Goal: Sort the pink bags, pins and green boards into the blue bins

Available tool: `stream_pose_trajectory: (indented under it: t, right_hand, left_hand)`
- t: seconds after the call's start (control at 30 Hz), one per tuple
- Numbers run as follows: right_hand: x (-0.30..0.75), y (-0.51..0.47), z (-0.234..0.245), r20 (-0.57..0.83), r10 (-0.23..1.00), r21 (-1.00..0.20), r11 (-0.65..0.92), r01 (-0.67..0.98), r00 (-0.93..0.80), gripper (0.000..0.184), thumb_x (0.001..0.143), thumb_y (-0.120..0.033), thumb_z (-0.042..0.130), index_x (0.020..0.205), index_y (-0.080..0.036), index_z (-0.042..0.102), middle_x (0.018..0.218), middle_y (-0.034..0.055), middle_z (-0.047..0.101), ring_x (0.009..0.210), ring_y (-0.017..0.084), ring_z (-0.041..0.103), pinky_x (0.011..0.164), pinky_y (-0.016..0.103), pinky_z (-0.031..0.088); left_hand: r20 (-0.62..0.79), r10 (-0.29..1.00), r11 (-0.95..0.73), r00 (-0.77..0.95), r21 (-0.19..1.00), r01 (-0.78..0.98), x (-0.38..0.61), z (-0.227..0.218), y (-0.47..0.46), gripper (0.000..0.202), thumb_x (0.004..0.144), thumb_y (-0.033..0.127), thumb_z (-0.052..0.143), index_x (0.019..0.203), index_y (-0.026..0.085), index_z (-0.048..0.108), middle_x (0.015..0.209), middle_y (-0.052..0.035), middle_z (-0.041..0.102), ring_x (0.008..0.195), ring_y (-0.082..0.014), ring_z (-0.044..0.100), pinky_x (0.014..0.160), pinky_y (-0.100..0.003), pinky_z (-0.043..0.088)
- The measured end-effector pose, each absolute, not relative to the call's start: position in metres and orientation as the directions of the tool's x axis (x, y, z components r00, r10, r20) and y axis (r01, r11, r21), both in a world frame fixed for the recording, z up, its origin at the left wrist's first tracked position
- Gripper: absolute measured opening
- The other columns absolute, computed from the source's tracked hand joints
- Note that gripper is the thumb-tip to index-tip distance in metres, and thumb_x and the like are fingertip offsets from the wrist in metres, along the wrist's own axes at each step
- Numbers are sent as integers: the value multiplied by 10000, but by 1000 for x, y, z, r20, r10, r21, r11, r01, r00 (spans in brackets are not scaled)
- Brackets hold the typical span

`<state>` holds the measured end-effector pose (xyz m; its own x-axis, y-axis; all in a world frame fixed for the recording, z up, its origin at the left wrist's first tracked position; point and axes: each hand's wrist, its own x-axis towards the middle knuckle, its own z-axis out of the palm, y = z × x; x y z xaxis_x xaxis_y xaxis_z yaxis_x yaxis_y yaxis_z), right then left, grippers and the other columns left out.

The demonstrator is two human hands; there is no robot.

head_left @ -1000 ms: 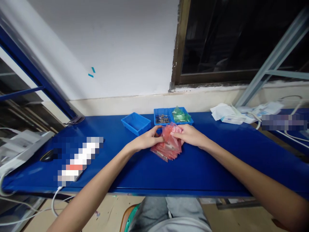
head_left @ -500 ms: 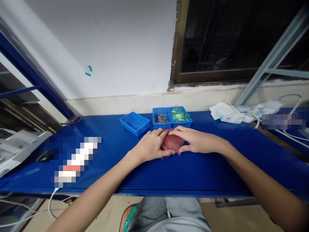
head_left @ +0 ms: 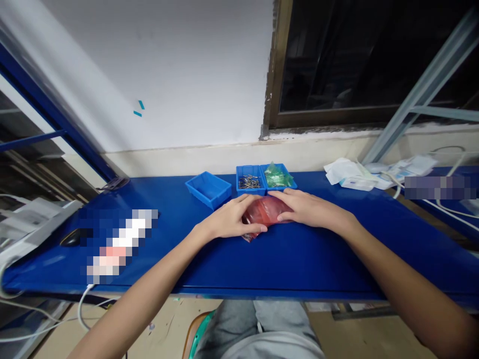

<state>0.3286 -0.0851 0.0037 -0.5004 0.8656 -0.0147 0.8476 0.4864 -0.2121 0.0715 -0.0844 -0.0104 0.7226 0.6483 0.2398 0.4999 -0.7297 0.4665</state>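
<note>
A stack of small red plastic bags (head_left: 264, 214) lies on the blue table (head_left: 299, 254), squeezed between both of my hands. My left hand (head_left: 228, 219) curls round the stack's left side, thumb underneath at the front. My right hand (head_left: 307, 208) presses on the right side with fingers over the top. Just behind the stack stand two joined blue trays: one (head_left: 250, 182) with small metal pins, one (head_left: 280, 177) with green bags.
An empty blue tray (head_left: 208, 189) stands to the left of the pin tray. White papers and packets (head_left: 352, 174) with cables lie at the back right. A black mouse (head_left: 73, 238) and a blurred box sit at the left, a wall behind.
The fanned-out red bags were gathered into a tight stack. My hands went from pressing flat on top to gripping the stack from both sides.
</note>
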Motion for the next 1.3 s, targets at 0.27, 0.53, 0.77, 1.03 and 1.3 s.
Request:
stream_pose_trajectory:
  t: [0.27, 0.53, 0.77, 1.03, 1.3]
  right_hand:
    - [325, -88, 1, -32, 790, -274, 582, 765, -612, 919, 772, -331, 747, 1565, -269, 286, 1592, 125, 321, 1444, 340, 323, 1149, 454, 334]
    - [316, -88, -5, 14, 742, -273, 648, 711, -671, 775, 824, -398, 704, 1517, -271, 384, 1469, 123, 488, 1331, 342, 442, 1093, 477, 367]
    - [315, -91, 0, -43, 787, -227, 592, 774, -615, 811, 807, -573, 669, 1483, -207, 411, 1121, 134, 647, 996, 327, 619, 880, 420, 461]
    - [322, -95, 7, -68, 875, -95, 473, 876, -480, 728, 774, -588, 676, 1394, -237, 527, 1123, 154, 627, 1023, 368, 601, 830, 448, 485]
    - [308, -99, 12, -59, 840, -200, 520, 830, -540, 748, 859, -537, 628, 1500, -215, 417, 1226, 160, 598, 1118, 354, 572, 903, 452, 486]
  left_hand:
    - [150, 717, -694, 681, 247, 676, 77, -13, -93, 934, 690, 667, 723, 1432, 218, 376, 1401, -177, 493, 1117, -386, 606, 890, -487, 502]
    - [126, 671, -725, 731, 320, 610, 67, -7, -88, 657, 675, 337, 726, 1253, 222, 434, 1148, -90, 579, 992, -286, 611, 784, -374, 495]
    - [170, 600, -723, 781, 533, 439, 58, -8, -79, 779, 653, 255, 761, 1348, 210, 410, 1225, -104, 555, 1039, -279, 615, 887, -415, 511]
    - [178, 667, -703, 723, 470, 533, 67, -14, -82, 818, 738, 332, 750, 1445, 210, 357, 1238, -136, 581, 913, -268, 672, 808, -420, 546]
    - [298, 574, -785, 762, 465, 409, 58, 9, -84, 674, 782, 437, 765, 1371, 241, 504, 1307, -110, 582, 1162, -276, 586, 994, -430, 486]
